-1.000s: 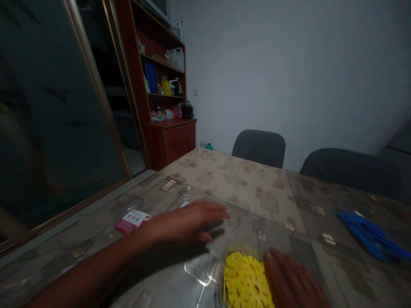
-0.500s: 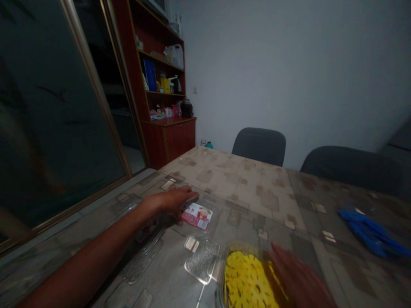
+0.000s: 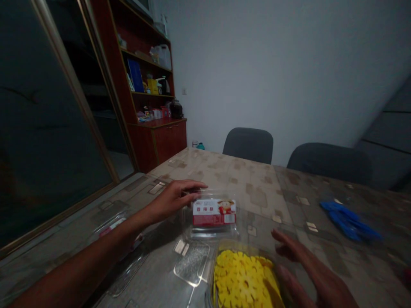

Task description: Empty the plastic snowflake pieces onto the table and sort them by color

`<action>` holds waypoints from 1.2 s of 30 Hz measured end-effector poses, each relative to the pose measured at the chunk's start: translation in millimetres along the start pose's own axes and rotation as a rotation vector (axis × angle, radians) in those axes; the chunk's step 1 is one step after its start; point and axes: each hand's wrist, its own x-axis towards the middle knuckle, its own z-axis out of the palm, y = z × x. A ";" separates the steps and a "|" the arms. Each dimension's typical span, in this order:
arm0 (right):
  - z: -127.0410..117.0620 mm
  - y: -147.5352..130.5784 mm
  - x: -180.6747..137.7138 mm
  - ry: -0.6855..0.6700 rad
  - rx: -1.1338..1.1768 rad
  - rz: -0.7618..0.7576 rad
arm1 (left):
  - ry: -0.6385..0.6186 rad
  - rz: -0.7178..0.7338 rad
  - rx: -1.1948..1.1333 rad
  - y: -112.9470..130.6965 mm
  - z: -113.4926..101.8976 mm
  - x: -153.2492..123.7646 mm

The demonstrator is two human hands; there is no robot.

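Clear box (image 3: 212,214) crosswise, label toward camera

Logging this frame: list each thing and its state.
Left hand: grip on clear plastic lid with red-white label, raised.
Right hand: open, beside clear container of yellow snowflake pieces, uncovered.
Blue bundle: lying on patterned table.

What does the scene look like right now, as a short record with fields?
left hand: left hand grips the clear lid with a red and white label, raised off the table
right hand: right hand open, beside the clear tub
tub contents: yellow flower-shaped pieces
far right: blue items on the table
behind: two dark chairs
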 end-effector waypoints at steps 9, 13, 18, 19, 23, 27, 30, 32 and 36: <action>-12.0 -38.1 5.4 0.128 0.306 0.286 | -0.159 -0.090 -0.383 48.0 54.3 -29.0; -12.0 -40.9 6.6 0.132 0.338 0.289 | -0.191 -0.155 -0.456 46.0 71.6 -34.0; -14.5 -24.1 7.0 0.017 0.286 0.230 | -0.156 -0.126 -0.351 43.4 74.0 -35.2; -14.3 -20.7 6.7 -0.011 0.268 0.222 | -0.156 -0.113 -0.315 42.6 73.5 -34.6; -6.8 -12.3 4.3 -0.084 0.155 0.229 | -0.151 -0.048 -0.155 35.7 74.9 -31.6; 3.1 -8.5 1.1 -0.159 0.045 0.277 | -0.158 -0.015 -0.048 25.5 81.4 -30.4; 5.6 -4.8 -3.7 -0.173 0.002 0.316 | -0.158 -0.030 -0.009 21.0 86.0 -30.6; 6.7 -1.7 -8.2 -0.172 0.019 0.335 | -0.157 -0.059 0.003 19.9 88.5 -30.6; 12.3 2.3 -13.9 -0.136 0.163 0.373 | -0.147 -0.101 0.013 16.9 92.6 -29.7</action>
